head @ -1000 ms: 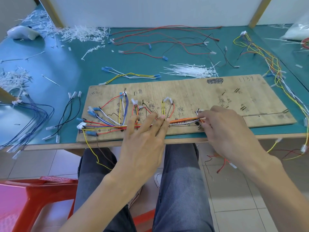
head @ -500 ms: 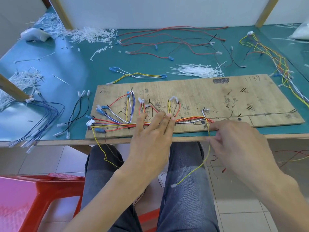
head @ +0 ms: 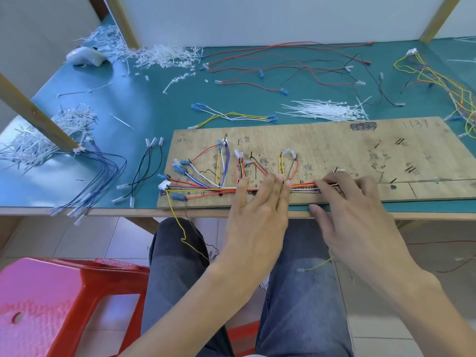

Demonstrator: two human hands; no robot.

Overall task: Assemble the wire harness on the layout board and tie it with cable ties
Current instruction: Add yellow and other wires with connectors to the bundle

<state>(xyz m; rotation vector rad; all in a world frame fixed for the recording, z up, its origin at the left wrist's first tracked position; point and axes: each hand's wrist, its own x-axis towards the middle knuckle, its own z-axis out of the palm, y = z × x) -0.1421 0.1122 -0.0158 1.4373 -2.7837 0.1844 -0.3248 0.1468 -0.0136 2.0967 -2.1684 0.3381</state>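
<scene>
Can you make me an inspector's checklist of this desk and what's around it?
Surface: green table, wooden layout board at its front edge.
Job's things: wire harness laid along the board; fresh cable ties behind it.
Clutter: cut tie scraps at back left.
Hands: left hand presses flat on the harness; right hand fingertips on it, grip unclear.
Cables: loose red wires at the back; yellow wire dangles off the board.
Surroundings: red stool, tiled floor.
</scene>
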